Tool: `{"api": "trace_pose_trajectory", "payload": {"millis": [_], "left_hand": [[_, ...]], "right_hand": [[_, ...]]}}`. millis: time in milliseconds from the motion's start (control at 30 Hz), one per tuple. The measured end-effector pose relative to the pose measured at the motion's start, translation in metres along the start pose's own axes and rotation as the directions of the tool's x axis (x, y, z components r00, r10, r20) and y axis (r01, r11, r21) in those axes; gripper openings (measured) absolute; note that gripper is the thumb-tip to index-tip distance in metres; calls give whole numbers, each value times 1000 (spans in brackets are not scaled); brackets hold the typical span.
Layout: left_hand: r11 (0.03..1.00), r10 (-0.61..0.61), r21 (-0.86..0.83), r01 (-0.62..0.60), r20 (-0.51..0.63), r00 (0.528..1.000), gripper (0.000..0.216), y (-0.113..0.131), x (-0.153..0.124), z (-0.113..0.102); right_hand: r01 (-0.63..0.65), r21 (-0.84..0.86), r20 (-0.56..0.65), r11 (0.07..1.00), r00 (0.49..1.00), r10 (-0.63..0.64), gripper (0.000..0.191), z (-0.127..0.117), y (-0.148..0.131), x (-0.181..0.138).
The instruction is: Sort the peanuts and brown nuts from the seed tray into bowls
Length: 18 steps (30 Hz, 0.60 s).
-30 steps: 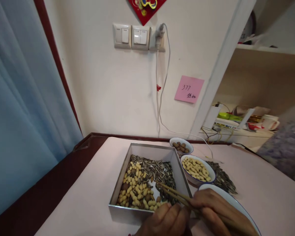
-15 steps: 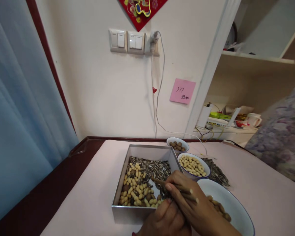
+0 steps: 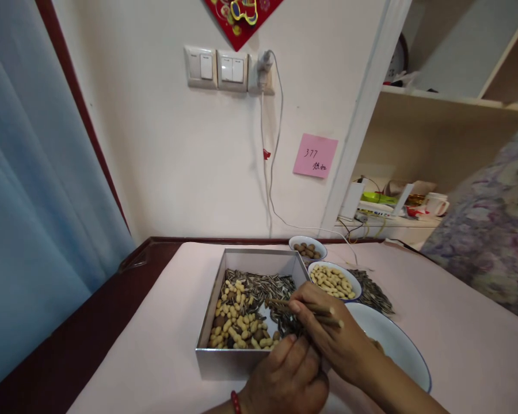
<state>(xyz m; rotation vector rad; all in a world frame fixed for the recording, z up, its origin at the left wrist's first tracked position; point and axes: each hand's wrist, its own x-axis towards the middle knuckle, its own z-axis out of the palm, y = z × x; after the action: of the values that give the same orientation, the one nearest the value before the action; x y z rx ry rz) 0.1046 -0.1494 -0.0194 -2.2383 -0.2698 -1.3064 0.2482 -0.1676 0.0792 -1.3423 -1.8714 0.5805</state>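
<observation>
My right hand (image 3: 328, 325) is closed around a pair of wooden chopsticks (image 3: 322, 310); their tips reach over the seeds in the silver-grey box (image 3: 228, 363). My left hand (image 3: 285, 376), a red bead bracelet on its wrist, is curled at the box's front right corner, and what its fingers hold is hidden. Inside the box, peanuts (image 3: 237, 322) lie on the left with a few round brown nuts among them. Striped sunflower seeds (image 3: 259, 282) cover the back and right. A bare patch of the box's white bottom (image 3: 270, 325) shows near the chopstick tips.
Right of the box stand a small bowl of round brown nuts (image 3: 306, 250), a bowl of peanuts (image 3: 334, 282) and a large white bowl (image 3: 408, 351), partly behind my right arm. A sunflower seed pile (image 3: 373, 293) lies beside them. A white cable (image 3: 315, 228) trails onto the table.
The view has shifted slightly, so the wall and table things sit a little higher and further left. More of my left wrist shows. My right arm now covers most of the large bowl's nuts.
</observation>
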Motion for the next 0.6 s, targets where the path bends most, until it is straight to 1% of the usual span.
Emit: {"api": "trace_pose_trajectory", "payload": {"millis": [167, 333, 500, 600], "left_hand": [[1000, -11, -26, 11, 2, 1000, 8, 0, 1, -1], [1000, -5, -23, 6, 18, 1000, 9, 0, 1, -2], [1000, -14, -20, 14, -15, 1000, 19, -2, 3, -1], [1000, -9, -23, 9, -3, 1000, 21, -2, 4, -2]], "right_hand": [[12, -34, 15, 999, 1000, -12, 32, 3, 2, 6], [23, -46, -11, 999, 1000, -24, 34, 5, 3, 8], [39, -19, -86, 999, 995, -41, 36, 9, 5, 7], [51, 19, -157, 999, 987, -47, 39, 11, 7, 5]]}}
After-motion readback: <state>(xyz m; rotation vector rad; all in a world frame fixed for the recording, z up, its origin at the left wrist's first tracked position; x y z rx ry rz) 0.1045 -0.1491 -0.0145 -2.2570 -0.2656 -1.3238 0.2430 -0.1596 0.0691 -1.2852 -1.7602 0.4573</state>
